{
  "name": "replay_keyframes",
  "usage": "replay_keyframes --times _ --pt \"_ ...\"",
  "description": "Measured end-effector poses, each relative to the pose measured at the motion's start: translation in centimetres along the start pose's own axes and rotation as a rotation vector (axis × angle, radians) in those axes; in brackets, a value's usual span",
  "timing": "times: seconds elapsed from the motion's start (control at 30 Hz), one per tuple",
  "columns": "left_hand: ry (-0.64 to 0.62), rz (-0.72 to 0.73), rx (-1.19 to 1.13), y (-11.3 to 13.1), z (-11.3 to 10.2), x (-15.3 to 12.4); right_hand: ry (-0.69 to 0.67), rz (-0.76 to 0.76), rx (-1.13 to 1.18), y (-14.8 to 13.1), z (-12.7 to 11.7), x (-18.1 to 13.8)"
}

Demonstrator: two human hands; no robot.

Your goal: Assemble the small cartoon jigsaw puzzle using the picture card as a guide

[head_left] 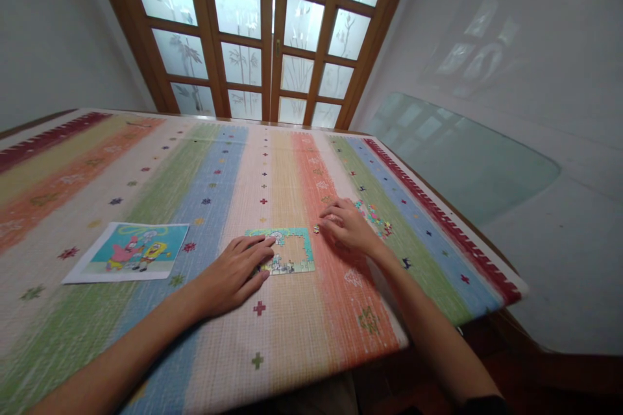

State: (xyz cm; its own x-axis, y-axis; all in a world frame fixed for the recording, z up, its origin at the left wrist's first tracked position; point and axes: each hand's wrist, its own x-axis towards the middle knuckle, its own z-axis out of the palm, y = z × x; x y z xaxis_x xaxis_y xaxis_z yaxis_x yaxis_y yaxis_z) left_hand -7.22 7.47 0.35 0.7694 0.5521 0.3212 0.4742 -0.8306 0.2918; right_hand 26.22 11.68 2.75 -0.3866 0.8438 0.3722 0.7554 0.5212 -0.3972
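A partly assembled jigsaw puzzle (306,266) lies on the striped tablecloth, its border joined around a bare gap in the middle. My left hand (238,272) rests flat over its left side, fingers stretched out and covering part of it. To the right of the puzzle is my right hand (345,227), its fingers curled together. A small puzzle piece (316,229) shows at the tips of its thumb and finger. Just beyond and beside this hand spreads a pile of loose puzzle pieces (374,217), partly hidden by it.
A printed cartoon picture (104,266) on white paper lies to the left of my left hand. The striped tablecloth (287,175) covers the table. A glass-paned wooden door (270,39) stands behind it, and a white wall (487,91) runs along the right.
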Motion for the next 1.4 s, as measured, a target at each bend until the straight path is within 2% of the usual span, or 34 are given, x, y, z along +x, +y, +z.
replay_keyframes --times 0.13,0.23,0.47,0.6,0.87,1.1,1.4 --pt "0.002 -0.004 0.002 0.0 0.0 0.0 0.108 0.144 -0.093 3.9 -3.0 -1.6" --pt "-0.001 -0.001 0.006 0.0 0.0 0.0 0.120 0.246 -0.157 6.3 -4.6 -3.3" --pt "0.012 0.008 -0.003 -0.1 0.1 -0.1 0.230 0.433 -0.221 9.9 -6.0 -7.1" --pt "0.017 0.020 0.002 -0.1 0.1 0.0 0.241 0.493 -0.150 10.2 -5.6 -8.0" --pt "0.015 0.021 0.008 0.0 -0.1 0.1 0.257 0.560 0.048 10.1 -4.8 -7.8" --pt "0.019 0.023 0.003 -0.2 0.1 -0.1 0.228 0.476 -0.101 9.9 -4.9 -7.9" --pt "0.006 0.018 0.018 -0.1 0.0 -0.1 0.199 0.452 -0.051 9.1 -4.7 -7.6"
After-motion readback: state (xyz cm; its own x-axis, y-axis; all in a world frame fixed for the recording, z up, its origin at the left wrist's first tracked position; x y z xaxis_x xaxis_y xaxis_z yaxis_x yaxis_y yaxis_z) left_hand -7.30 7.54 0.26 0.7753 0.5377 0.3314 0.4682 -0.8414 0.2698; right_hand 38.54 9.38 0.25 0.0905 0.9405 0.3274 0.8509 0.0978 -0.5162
